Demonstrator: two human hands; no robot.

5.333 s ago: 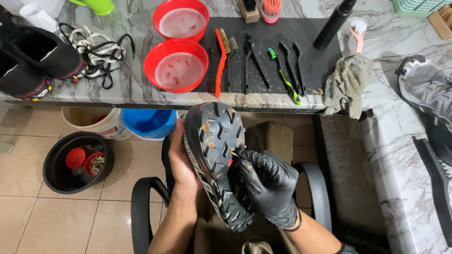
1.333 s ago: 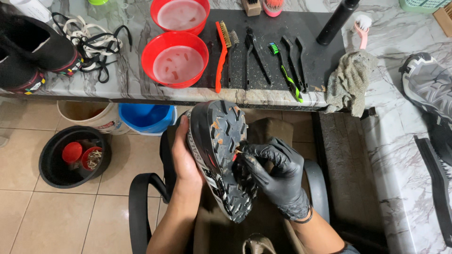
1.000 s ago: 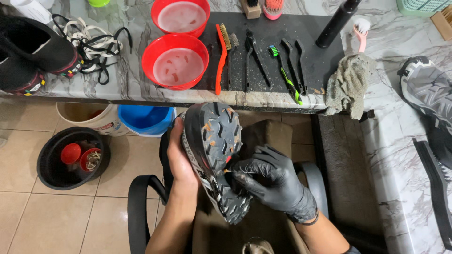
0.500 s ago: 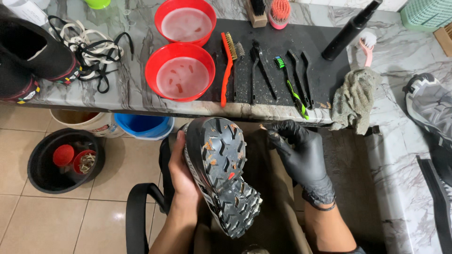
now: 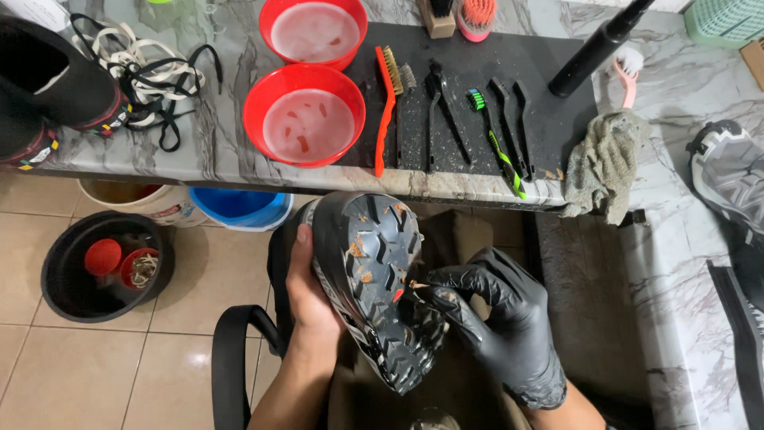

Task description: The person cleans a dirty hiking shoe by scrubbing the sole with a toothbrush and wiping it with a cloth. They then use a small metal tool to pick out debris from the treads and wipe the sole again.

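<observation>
My bare left hand point(image 5: 306, 288) grips a dark shoe point(image 5: 374, 275) from its left side and holds it sole-up over my lap. Orange dirt sits in the grey tread. My right hand point(image 5: 497, 322), in a black glove, rests against the right of the sole, fingers pinched on a thin pick point(image 5: 414, 285) whose tip touches the tread near the middle.
On the marble counter point(image 5: 223, 135) are two red bowls point(image 5: 302, 123), a black mat point(image 5: 469, 72) with an orange brush point(image 5: 384, 103), a green toothbrush point(image 5: 497, 147) and dark picks, a grey rag point(image 5: 605, 163), laces point(image 5: 159, 72) and black boots point(image 5: 48, 87). Buckets point(image 5: 103, 267) stand on the floor.
Half a second ago my right hand was lifted off the shoe, up near the counter edge. It has come back down onto the sole with the pick. The shoe has tilted slightly.
</observation>
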